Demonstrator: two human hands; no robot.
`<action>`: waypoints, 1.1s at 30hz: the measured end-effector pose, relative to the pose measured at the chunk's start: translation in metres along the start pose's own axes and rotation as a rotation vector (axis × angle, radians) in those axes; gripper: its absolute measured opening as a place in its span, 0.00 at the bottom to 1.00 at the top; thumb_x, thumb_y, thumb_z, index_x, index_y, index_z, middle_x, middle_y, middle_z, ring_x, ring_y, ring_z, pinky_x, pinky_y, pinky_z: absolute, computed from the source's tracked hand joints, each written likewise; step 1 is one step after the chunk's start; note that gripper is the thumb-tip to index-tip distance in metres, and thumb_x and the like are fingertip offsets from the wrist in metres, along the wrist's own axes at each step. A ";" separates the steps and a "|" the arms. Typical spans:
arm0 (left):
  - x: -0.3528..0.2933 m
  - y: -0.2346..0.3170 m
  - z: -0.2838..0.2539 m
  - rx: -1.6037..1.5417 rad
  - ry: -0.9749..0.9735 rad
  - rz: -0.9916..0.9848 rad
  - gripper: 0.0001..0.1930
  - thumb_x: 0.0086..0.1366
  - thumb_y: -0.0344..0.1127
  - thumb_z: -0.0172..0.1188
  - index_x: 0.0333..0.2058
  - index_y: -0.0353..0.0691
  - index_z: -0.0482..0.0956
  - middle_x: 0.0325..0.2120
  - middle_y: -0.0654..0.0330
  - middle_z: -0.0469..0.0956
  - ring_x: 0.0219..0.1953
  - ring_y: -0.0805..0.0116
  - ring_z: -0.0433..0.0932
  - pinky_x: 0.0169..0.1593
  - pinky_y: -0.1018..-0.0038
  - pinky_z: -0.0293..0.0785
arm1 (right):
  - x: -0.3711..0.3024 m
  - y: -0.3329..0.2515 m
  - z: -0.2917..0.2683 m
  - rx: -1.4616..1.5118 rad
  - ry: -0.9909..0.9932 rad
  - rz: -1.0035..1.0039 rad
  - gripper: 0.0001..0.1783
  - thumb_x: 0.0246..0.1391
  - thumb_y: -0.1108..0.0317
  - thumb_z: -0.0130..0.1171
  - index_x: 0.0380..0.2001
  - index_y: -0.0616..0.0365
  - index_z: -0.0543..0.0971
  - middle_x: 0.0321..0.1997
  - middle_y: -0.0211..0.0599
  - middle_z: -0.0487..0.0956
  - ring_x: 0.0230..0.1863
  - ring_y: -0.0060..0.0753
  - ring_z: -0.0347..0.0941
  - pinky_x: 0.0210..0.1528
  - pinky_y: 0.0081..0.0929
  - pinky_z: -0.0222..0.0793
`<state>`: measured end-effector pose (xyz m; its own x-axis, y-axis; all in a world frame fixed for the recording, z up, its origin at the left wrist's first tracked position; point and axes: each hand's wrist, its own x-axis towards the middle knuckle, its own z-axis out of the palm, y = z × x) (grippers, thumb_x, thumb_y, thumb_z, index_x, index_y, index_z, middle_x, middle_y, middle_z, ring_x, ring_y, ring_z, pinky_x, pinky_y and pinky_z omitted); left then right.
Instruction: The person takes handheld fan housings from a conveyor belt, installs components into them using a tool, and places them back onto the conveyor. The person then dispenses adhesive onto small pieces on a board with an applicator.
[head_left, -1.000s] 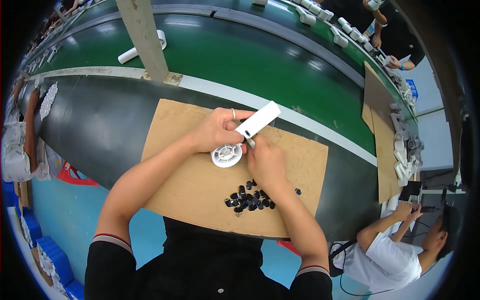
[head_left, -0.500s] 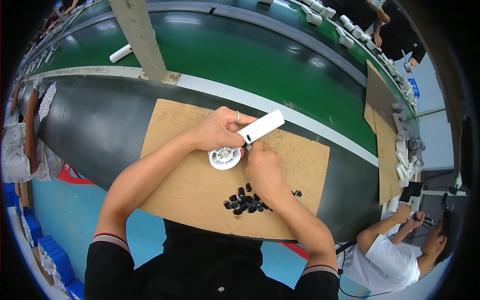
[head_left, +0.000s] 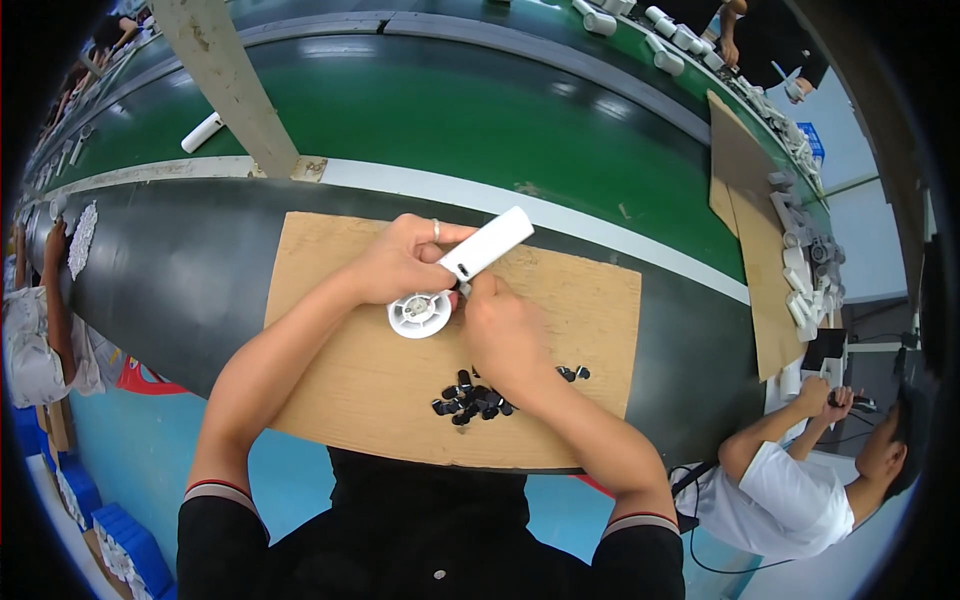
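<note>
Bright light glints off the green conveyor (head_left: pixel 450 140) and dark tabletop (head_left: pixel 200 260); fisheye edges curve into blackness, the right grip (head_left: pixel 505 335) slightly blurred.

A factory assembly workshop — a long green conveyor belt (head_left: pixel 450 125) crosses it, white parts (head_left: pixel 668 60) line the belt's far side, a white-shirted worker (head_left: pixel 790 490) is on its near side, and the blurred figures (head_left: pixel 118 32) at its far left are probably more workers.

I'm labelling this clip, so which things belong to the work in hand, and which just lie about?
Apparently in use: white tubular part in the left hand, round spoked piece, small black pieces, cardboard sheet.

Lying about: white tube on belt, blue bins.
</note>
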<state>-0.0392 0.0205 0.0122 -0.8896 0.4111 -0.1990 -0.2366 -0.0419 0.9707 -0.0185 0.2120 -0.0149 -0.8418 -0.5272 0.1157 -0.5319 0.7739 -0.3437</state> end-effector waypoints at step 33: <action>0.010 -0.022 -0.020 -0.632 0.355 0.334 0.27 0.66 0.38 0.50 0.61 0.35 0.59 0.48 0.39 0.77 0.48 0.52 0.80 0.54 0.60 0.77 | 0.025 0.018 0.011 1.283 -0.053 0.198 0.08 0.67 0.61 0.55 0.41 0.54 0.74 0.21 0.19 0.67 0.17 0.11 0.57 0.17 0.17 0.50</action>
<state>-0.0508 0.0074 -0.0133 -0.9987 -0.0240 -0.0454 -0.0181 -0.6636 0.7479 -0.0482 0.2086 -0.0282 -0.8753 -0.4790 -0.0661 0.0918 -0.0304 -0.9953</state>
